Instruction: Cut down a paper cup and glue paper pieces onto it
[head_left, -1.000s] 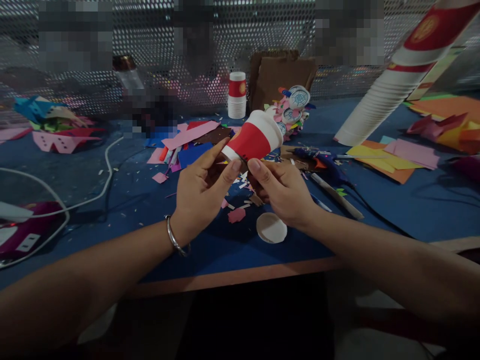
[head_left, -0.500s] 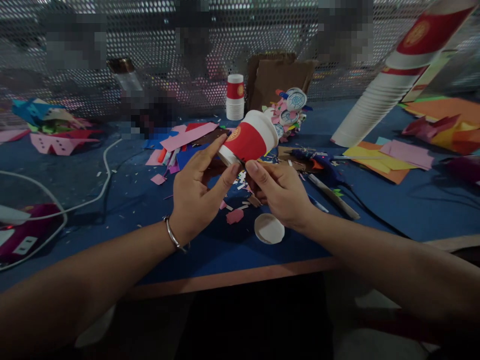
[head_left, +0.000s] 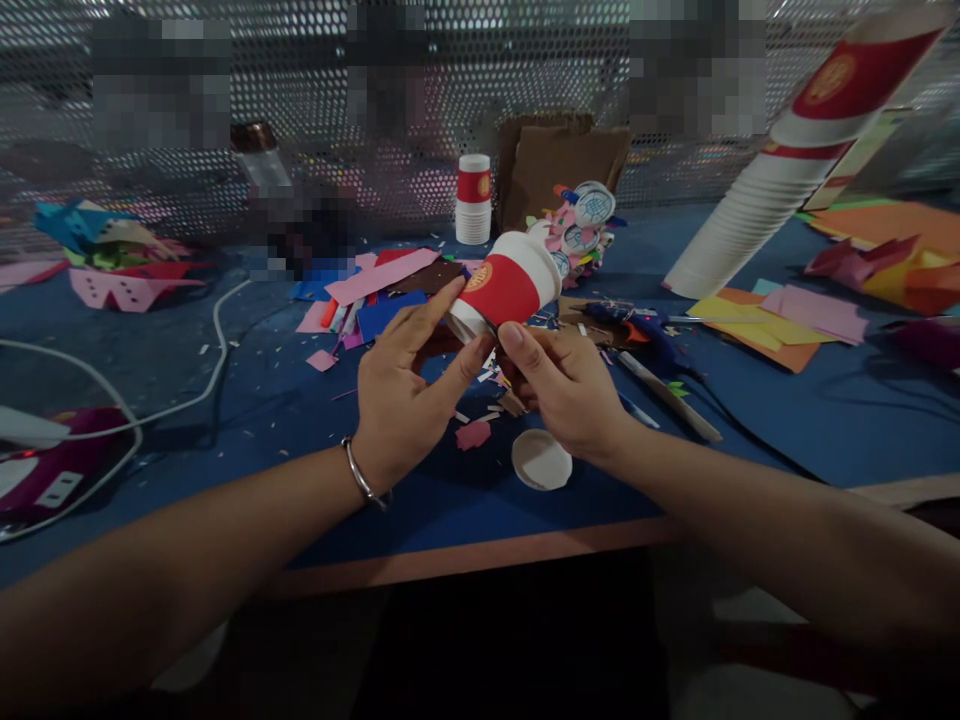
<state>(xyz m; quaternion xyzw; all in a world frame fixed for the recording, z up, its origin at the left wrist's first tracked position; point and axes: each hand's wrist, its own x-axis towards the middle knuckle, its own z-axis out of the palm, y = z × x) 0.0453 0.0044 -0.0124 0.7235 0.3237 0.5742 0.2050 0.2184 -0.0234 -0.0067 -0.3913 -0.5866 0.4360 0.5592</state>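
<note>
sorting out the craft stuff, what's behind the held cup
Beyond the cup, a colourful paper decoration partly shows at upper right; whatever sits directly behind the cup is covered.

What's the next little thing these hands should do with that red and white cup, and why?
Probably turn the cup slightly with the left hand: it holds the cup's narrow end, tilted, while the right hand's thumb sits at the underside, so a turn could bring fresh wall there. Whatever the right hand pinches is mostly hidden.
</note>
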